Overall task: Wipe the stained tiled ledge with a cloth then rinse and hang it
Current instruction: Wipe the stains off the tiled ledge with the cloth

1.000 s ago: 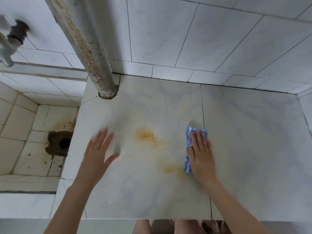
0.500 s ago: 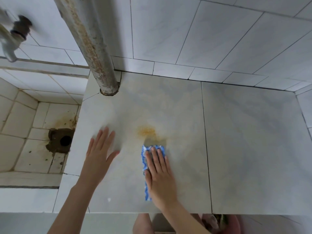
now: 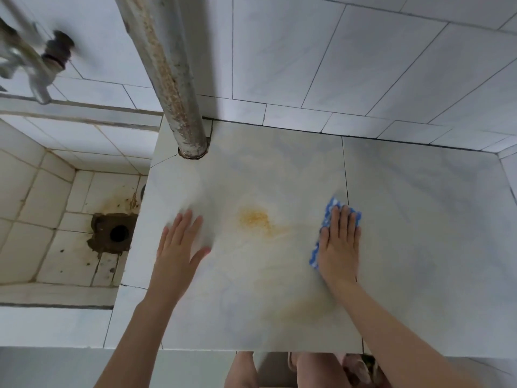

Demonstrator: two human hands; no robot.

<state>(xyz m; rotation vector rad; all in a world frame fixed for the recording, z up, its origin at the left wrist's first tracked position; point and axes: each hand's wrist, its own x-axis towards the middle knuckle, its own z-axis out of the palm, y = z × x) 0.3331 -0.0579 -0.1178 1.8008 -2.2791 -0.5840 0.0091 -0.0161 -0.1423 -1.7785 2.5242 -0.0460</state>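
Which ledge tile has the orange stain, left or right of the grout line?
The left tile, the one the pipe goes into: the orange stain sits mid-tile. The right tile shows only grey veining.

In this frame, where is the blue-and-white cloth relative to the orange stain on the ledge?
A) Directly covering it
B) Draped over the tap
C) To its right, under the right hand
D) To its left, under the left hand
C: the blue-and-white checked cloth lies under the flat right hand, right of the uncovered orange-yellow stain.
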